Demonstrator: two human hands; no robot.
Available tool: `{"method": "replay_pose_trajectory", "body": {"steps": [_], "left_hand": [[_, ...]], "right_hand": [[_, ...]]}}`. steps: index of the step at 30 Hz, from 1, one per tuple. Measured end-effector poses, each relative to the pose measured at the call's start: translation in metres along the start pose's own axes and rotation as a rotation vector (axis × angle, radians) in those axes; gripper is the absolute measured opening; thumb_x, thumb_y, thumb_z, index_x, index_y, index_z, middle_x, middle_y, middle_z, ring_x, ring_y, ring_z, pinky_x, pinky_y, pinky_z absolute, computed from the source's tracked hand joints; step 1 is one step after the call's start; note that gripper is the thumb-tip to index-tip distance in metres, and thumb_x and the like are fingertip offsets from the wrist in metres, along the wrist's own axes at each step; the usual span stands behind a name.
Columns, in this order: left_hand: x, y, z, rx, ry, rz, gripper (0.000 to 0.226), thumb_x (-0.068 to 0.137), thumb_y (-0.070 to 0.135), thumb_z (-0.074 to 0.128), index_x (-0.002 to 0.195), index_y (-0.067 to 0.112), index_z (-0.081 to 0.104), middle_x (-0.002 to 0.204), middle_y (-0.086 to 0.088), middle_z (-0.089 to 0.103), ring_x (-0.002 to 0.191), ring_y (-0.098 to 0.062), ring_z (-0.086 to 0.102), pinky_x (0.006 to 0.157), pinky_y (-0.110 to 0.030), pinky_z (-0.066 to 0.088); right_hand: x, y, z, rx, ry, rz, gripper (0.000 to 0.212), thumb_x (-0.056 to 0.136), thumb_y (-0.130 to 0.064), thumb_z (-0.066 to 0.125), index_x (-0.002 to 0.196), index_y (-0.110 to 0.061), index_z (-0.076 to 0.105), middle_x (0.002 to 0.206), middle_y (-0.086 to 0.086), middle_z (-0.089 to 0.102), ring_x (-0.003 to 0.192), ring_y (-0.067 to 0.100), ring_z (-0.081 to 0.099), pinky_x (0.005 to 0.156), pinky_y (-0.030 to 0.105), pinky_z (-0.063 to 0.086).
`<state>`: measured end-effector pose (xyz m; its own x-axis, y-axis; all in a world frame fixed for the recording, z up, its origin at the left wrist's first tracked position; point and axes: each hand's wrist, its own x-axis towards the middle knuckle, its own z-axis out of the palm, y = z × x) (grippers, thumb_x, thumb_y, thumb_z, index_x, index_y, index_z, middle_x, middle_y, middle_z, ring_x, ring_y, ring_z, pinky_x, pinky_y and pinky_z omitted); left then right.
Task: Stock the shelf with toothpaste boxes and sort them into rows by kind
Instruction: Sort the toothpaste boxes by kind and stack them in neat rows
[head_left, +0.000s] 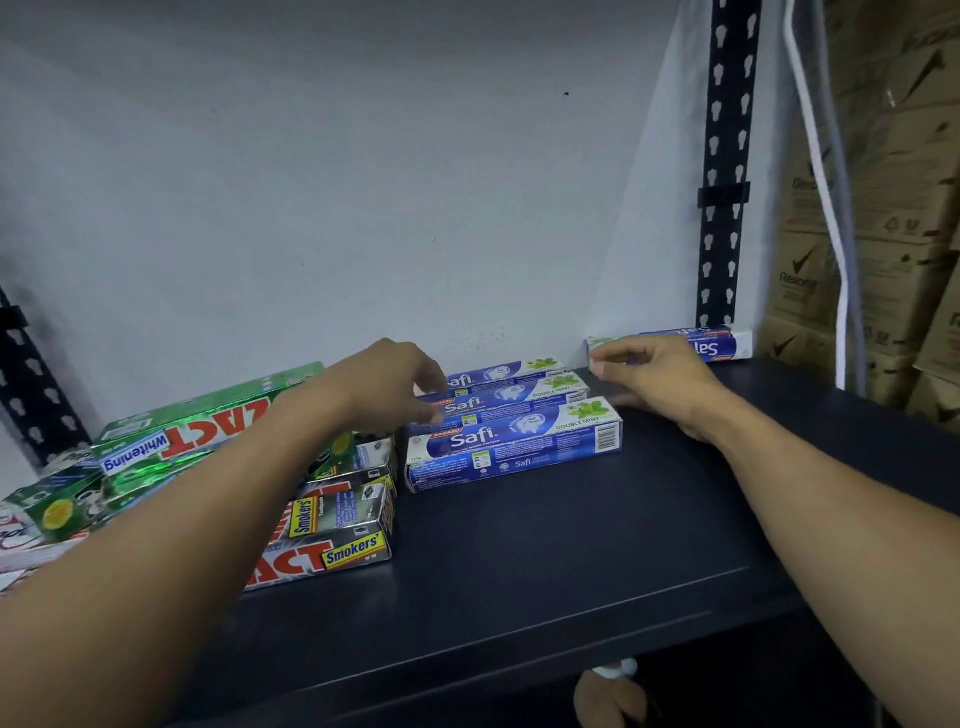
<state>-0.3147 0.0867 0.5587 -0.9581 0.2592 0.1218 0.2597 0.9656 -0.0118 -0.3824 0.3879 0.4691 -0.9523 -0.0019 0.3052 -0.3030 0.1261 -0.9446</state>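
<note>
While both arms reach over the dark shelf (571, 571), three Safi Double Mint boxes (514, 447) lie side by side mid-shelf. Left grip (387, 387): fingers curled down over their left ends, blurred, hold unclear. Right grip (660, 382): fingers loosely curled at the right ends, near a fourth Safi box (719, 344) by the wall; cannot tell if pinching. Green Whitening boxes (156, 441) and silver Smokers' boxes (337, 525) heaped left.

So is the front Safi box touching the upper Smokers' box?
Apart: head view shows dark shelf between the front Safi box and the upper Smokers' box.
</note>
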Motion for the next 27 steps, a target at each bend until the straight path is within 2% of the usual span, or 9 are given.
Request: {"method": "replay_pose_trajectory", "body": {"steps": [2, 4, 7, 9, 12, 16, 20, 23, 27], "left_hand": [[-0.016, 0.019, 0.007, -0.121, 0.108, 0.002, 0.037, 0.089, 0.046, 0.069, 0.122, 0.03, 0.068, 0.123, 0.008, 0.068, 0.102, -0.01, 0.062, 0.091, -0.033, 0.05], [-0.034, 0.042, 0.022, -0.209, 0.196, 0.026, 0.04, 0.09, 0.053, 0.065, 0.125, 0.033, 0.064, 0.125, 0.01, 0.064, 0.11, -0.01, 0.06, 0.096, -0.034, 0.049], [-0.053, 0.069, 0.053, -0.183, 0.278, 0.115, 0.05, 0.092, 0.059, 0.057, 0.135, 0.034, 0.056, 0.139, 0.012, 0.053, 0.125, -0.013, 0.054, 0.106, -0.037, 0.044], [-0.056, 0.075, 0.07, -0.102, 0.314, 0.118, 0.055, 0.092, 0.061, 0.052, 0.141, 0.037, 0.047, 0.149, 0.011, 0.044, 0.133, -0.019, 0.048, 0.112, -0.039, 0.039], [-0.055, 0.076, 0.083, -0.026, 0.359, 0.087, 0.056, 0.094, 0.056, 0.052, 0.145, 0.04, 0.038, 0.156, 0.01, 0.035, 0.141, -0.022, 0.038, 0.118, -0.04, 0.03], [-0.056, 0.076, 0.093, -0.028, 0.418, 0.098, 0.049, 0.095, 0.046, 0.055, 0.143, 0.036, 0.045, 0.154, 0.006, 0.039, 0.139, -0.021, 0.04, 0.116, -0.038, 0.03], [-0.054, 0.075, 0.095, -0.044, 0.424, 0.109, 0.044, 0.097, 0.044, 0.051, 0.14, 0.036, 0.045, 0.149, 0.01, 0.041, 0.136, -0.018, 0.042, 0.114, -0.035, 0.031], [-0.053, 0.075, 0.094, -0.057, 0.437, 0.13, 0.043, 0.097, 0.042, 0.052, 0.139, 0.035, 0.045, 0.145, 0.012, 0.043, 0.132, -0.017, 0.044, 0.111, -0.035, 0.033], [-0.053, 0.074, 0.092, -0.12, 0.42, 0.145, 0.045, 0.097, 0.038, 0.055, 0.14, 0.035, 0.042, 0.141, 0.015, 0.044, 0.13, -0.014, 0.046, 0.108, -0.035, 0.038]], "right_hand": [[0.006, 0.007, -0.013, -0.304, 0.17, -0.124, 0.015, 0.085, -0.02, 0.077, 0.1, -0.022, 0.078, 0.094, -0.007, 0.074, 0.089, 0.012, 0.069, 0.081, 0.033, 0.059], [0.011, 0.01, -0.03, -0.569, 0.237, -0.216, 0.018, 0.088, -0.02, 0.07, 0.105, -0.023, 0.076, 0.099, -0.004, 0.073, 0.092, 0.014, 0.066, 0.087, 0.033, 0.055], [0.022, 0.016, -0.056, -0.9, 0.207, -0.32, 0.029, 0.091, -0.02, 0.064, 0.12, -0.023, 0.069, 0.117, 0.003, 0.068, 0.11, 0.023, 0.057, 0.094, 0.043, 0.051], [0.03, 0.021, -0.067, -1.049, 0.169, -0.35, 0.038, 0.093, -0.021, 0.063, 0.13, -0.021, 0.063, 0.127, 0.005, 0.064, 0.118, 0.027, 0.051, 0.099, 0.045, 0.047], [0.042, 0.027, -0.073, -1.151, 0.1, -0.335, 0.05, 0.093, -0.029, 0.063, 0.142, -0.024, 0.053, 0.14, 0.004, 0.057, 0.13, 0.027, 0.044, 0.109, 0.048, 0.04], [0.059, 0.031, -0.075, -1.276, -0.004, -0.264, 0.064, 0.093, -0.047, 0.06, 0.15, -0.026, 0.041, 0.151, 0.004, 0.046, 0.14, 0.027, 0.037, 0.117, 0.047, 0.029], [0.067, 0.032, -0.075, -1.279, -0.042, -0.145, 0.063, 0.093, -0.055, 0.053, 0.15, -0.031, 0.039, 0.151, 0.004, 0.046, 0.14, 0.028, 0.037, 0.12, 0.054, 0.013], [0.065, 0.023, -0.069, -1.324, -0.027, -0.108, 0.061, 0.091, -0.06, 0.053, 0.146, -0.035, 0.044, 0.143, 0.005, 0.048, 0.132, 0.031, 0.04, 0.115, 0.057, 0.022], [0.047, -0.003, -0.062, -1.365, -0.047, 0.044, 0.071, 0.083, -0.06, 0.066, 0.143, -0.03, 0.045, 0.138, 0.011, 0.046, 0.127, 0.033, 0.041, 0.102, 0.049, 0.042]]}}
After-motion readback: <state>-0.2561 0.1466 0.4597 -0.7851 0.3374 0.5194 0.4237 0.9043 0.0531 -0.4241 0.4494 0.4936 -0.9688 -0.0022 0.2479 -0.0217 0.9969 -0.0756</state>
